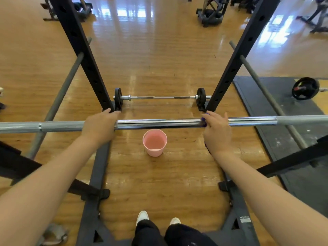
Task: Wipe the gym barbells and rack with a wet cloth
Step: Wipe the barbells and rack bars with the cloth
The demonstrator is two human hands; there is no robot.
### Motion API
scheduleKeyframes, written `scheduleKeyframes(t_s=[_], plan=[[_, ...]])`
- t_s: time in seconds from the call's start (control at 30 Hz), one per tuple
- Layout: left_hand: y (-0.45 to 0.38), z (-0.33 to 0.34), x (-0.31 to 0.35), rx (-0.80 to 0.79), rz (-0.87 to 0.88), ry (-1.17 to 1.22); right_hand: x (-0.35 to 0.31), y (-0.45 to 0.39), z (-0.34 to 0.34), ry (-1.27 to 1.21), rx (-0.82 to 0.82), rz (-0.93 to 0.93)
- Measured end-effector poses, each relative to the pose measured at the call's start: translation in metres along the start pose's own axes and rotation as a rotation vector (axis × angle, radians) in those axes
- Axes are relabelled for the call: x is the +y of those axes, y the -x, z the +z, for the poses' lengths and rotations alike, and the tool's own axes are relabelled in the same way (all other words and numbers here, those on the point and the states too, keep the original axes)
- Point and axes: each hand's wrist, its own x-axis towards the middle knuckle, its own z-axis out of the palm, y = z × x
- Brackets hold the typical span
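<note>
A long chrome barbell (pixel 159 123) lies across the black rack (pixel 83 50) at waist height, spanning the whole view. My left hand (pixel 100 126) lies over the bar left of centre, fingers curled over its top. My right hand (pixel 217 133) covers the bar right of centre and holds a purple cloth (pixel 203 119) against it; only a small edge of the cloth shows past my fingers. A pink bucket (pixel 154 142) stands on the wooden floor just below the bar, between my hands.
A short barbell (pixel 160 97) with small black plates lies on the floor between the rack uprights. Grey safety bars (pixel 58 100) slope down on both sides. A black mat (pixel 284 110) with a plate-loaded bar lies at right. My feet stand between the rack's base rails.
</note>
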Motion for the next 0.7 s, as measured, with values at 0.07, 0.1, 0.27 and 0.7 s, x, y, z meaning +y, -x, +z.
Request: scheduleKeyframes(t_s=[0.07, 0.1, 0.27, 0.7], plan=[[-0.002, -0.004, -0.003, -0.070, 0.057, -0.024, -0.015, 0.000, 0.010, -0.015, -0.051, -0.046], [-0.003, -0.004, -0.006, -0.081, 0.091, -0.028, -0.020, 0.002, 0.014, -0.017, -0.078, -0.078], [-0.016, -0.005, -0.020, -0.081, 0.372, -0.190, 0.002, 0.005, 0.008, 0.034, -0.060, -0.179], [-0.014, 0.017, -0.032, 0.314, 0.457, -0.144, 0.013, 0.011, 0.010, 0.009, 0.060, -0.191]])
